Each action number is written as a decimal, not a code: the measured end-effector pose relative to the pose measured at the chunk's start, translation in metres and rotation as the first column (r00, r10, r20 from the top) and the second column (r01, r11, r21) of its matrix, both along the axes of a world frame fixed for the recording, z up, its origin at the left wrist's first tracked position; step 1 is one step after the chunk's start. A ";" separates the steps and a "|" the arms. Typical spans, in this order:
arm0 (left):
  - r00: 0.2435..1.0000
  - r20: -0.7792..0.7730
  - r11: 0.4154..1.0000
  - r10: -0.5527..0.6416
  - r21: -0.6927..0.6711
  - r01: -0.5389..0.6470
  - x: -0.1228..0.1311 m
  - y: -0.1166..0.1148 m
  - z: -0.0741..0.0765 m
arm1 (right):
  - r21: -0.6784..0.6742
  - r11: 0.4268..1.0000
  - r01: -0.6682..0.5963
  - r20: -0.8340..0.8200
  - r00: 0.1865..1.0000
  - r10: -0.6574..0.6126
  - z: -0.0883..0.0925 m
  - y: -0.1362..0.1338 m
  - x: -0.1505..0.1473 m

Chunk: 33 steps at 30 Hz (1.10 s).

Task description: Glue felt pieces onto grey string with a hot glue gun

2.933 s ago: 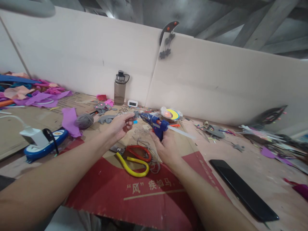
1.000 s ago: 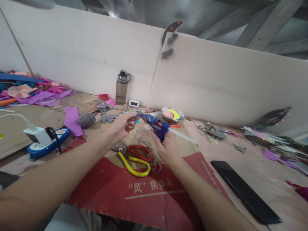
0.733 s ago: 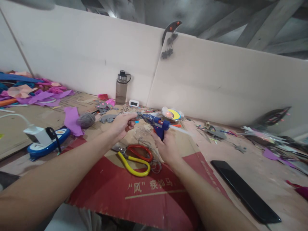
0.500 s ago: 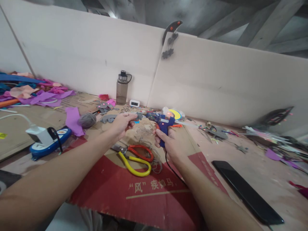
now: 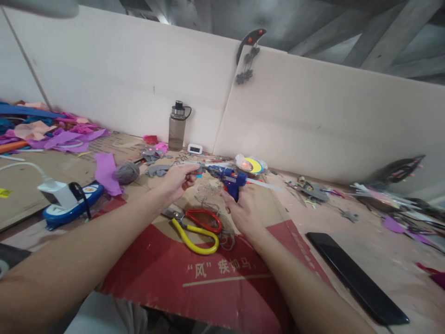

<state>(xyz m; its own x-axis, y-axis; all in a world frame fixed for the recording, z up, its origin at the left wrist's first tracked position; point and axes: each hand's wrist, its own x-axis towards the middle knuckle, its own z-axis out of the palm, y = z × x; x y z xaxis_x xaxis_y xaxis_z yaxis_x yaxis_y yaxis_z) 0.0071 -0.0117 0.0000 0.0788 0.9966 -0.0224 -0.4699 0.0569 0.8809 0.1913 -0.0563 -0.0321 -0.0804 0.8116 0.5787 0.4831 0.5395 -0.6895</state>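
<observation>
In my right hand (image 5: 241, 208) is a blue hot glue gun (image 5: 227, 178), its nozzle pointing left and a clear glue stick (image 5: 262, 183) sticking out of its back. My left hand (image 5: 182, 181) pinches a small grey piece (image 5: 201, 168), perhaps felt, right by the nozzle. Whether nozzle and piece touch, I cannot tell. Below the hands, scissors (image 5: 196, 241) with one red and one yellow handle lie on red and brown cardboard (image 5: 156, 278). Loose grey yarn (image 5: 227, 239) is tangled beside them.
A water bottle (image 5: 177, 127) and a small white digital clock (image 5: 195, 149) stand by the partition. Left are a grey yarn ball (image 5: 126, 173), a blue power strip (image 5: 69, 208) with a white charger, and felt scraps (image 5: 66, 141). A black phone (image 5: 354, 278) lies at right.
The glue gun has swung to a more level pose and shifted slightly left, nearer the grey piece. My left hand has barely moved.
</observation>
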 end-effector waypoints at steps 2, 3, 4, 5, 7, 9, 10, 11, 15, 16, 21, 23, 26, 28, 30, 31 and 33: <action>0.998 0.059 0.998 -0.032 -0.051 0.035 -0.001 0.002 -0.001 | 0.003 1.000 0.018 0.081 0.997 -0.019 0.000 0.000 0.000; 0.994 0.092 0.995 -0.051 -0.077 0.058 -0.001 0.003 -0.002 | 0.016 1.000 0.024 0.119 0.993 -0.026 0.001 0.000 0.000; 0.990 0.123 0.992 -0.070 -0.098 0.082 -0.002 0.004 -0.002 | 0.037 0.999 0.027 0.152 0.988 -0.033 0.001 -0.001 0.000; 0.985 0.149 0.988 -0.086 -0.111 0.103 -0.003 0.005 -0.002 | 0.055 0.998 0.028 0.179 0.983 -0.037 0.001 -0.001 0.001; 0.980 0.176 0.985 -0.097 -0.125 0.120 -0.004 0.007 -0.003 | 0.076 0.997 0.031 0.201 0.978 -0.046 0.001 -0.002 0.001; 0.981 0.177 0.987 -0.082 -0.124 0.105 -0.005 0.008 -0.003 | 0.086 0.996 0.038 0.189 0.981 -0.053 0.000 -0.003 0.001; 0.983 0.170 0.989 -0.073 -0.118 0.094 -0.005 0.009 -0.003 | 0.093 0.995 0.039 0.177 0.983 -0.055 0.000 -0.003 0.001; 0.985 0.160 0.990 -0.067 -0.110 0.086 -0.005 0.009 -0.003 | 0.102 0.994 0.037 0.165 0.985 -0.053 0.000 -0.004 0.001; 0.992 0.115 0.994 -0.059 -0.088 0.070 -0.003 0.005 0.000 | 0.121 0.992 0.023 0.149 0.988 -0.041 0.000 -0.004 0.001; 0.993 0.105 0.994 -0.058 -0.087 0.067 -0.002 0.003 0.001 | 0.116 0.993 0.022 0.156 0.987 -0.040 0.000 -0.003 0.001; 0.994 0.088 0.995 -0.061 -0.070 0.068 0.001 -0.002 0.005 | 0.116 0.993 0.027 0.176 0.983 -0.047 0.001 -0.004 0.000; 0.994 0.088 0.996 -0.059 -0.067 0.065 0.001 -0.002 0.006 | 0.127 0.992 0.024 0.170 0.984 -0.045 0.002 -0.004 0.000; 0.995 0.085 0.995 -0.060 -0.072 0.066 0.000 -0.001 0.004 | 0.130 0.991 0.029 0.162 0.985 -0.050 0.002 -0.004 0.000; 0.994 0.089 0.995 -0.065 -0.068 0.071 0.000 -0.001 0.004 | 0.129 0.991 0.033 0.166 0.985 -0.054 0.001 -0.004 0.000; 0.993 0.097 0.995 -0.067 -0.061 0.074 0.000 -0.001 0.003 | 0.130 0.991 0.029 0.166 0.985 -0.050 0.001 -0.004 0.000; 0.993 0.100 0.996 -0.067 -0.059 0.073 0.000 -0.001 0.003 | 0.131 0.991 0.026 0.164 0.985 -0.047 0.001 -0.004 0.000; 0.992 0.107 0.995 -0.067 -0.062 0.074 0.000 0.000 0.003 | 0.134 0.991 0.023 0.155 0.987 -0.044 0.001 -0.004 0.000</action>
<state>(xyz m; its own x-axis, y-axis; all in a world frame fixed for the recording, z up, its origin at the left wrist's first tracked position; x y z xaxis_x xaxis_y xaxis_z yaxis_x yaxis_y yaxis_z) 0.0072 -0.0121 0.0029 0.1539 0.9852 -0.0758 -0.5522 0.1494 0.8202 0.1914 -0.0604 -0.0312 -0.1526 0.7333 0.6626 0.5990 0.6019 -0.5281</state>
